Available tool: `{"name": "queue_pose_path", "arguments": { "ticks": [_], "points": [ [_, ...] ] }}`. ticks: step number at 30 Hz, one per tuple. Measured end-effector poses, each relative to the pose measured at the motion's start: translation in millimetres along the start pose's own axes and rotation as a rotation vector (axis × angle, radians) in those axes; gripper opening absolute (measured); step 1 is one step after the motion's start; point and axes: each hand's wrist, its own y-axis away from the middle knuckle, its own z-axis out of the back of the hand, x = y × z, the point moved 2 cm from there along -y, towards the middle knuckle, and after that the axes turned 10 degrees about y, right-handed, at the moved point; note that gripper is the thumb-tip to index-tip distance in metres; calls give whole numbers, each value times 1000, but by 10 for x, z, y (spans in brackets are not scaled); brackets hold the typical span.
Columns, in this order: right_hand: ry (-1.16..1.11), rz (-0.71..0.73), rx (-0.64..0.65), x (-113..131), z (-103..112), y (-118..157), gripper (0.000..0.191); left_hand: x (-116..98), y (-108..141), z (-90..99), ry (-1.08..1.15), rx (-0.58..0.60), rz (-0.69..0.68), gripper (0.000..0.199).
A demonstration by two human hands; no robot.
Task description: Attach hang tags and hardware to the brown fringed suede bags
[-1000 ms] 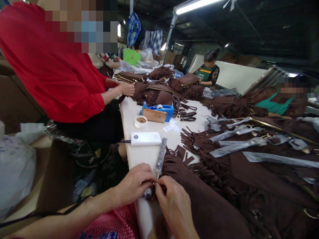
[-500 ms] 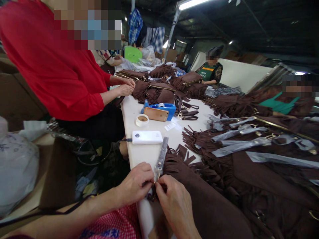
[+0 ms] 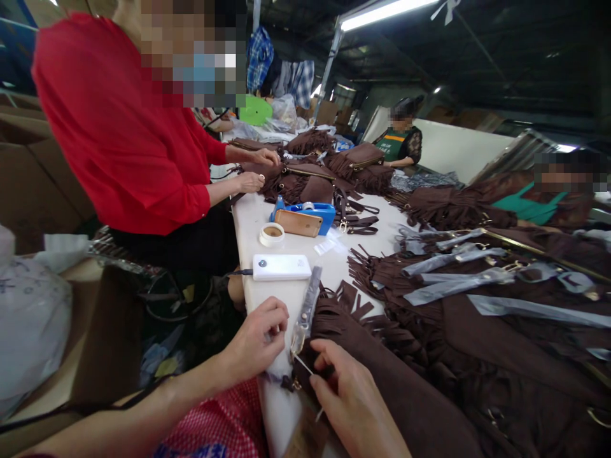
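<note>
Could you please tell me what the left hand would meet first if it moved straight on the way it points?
Most likely the plastic-wrapped strap, which lies just beyond the left hand in the picture, though depth is hard to judge from this single view.

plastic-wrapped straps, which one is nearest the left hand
The wrapped strap by the white device, its metal clasp close to the left hand; the other wrapped straps lie farther right, over brown bags.

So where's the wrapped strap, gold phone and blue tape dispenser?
Wrapped strap [image 3: 309, 299]: head view, middle of its wrapping.
Gold phone [image 3: 299, 222]: head view, middle of its broad face.
Blue tape dispenser [image 3: 328, 218]: head view, right end.
</note>
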Motion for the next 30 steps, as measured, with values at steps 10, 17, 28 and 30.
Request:
{"name": "queue_pose_path", "arguments": {
  "ticks": [10, 17, 28, 30],
  "points": [
    [-294, -11, -145, 139, -161, -155, 20, -339, -185, -30, 119, -29, -50, 17],
    [-420, -18, -216, 78, -191, -176, 23, -330, -252, -88, 88, -22, -48, 14],
    [-550, -142, -250, 36, -186, -222, 29, -73, -88, -186, 69, 143, 173, 12],
    [-555, -144, -257, 33, -183, -219, 29, -93, -103, -184, 88, 149, 192, 14]
  ]
}}
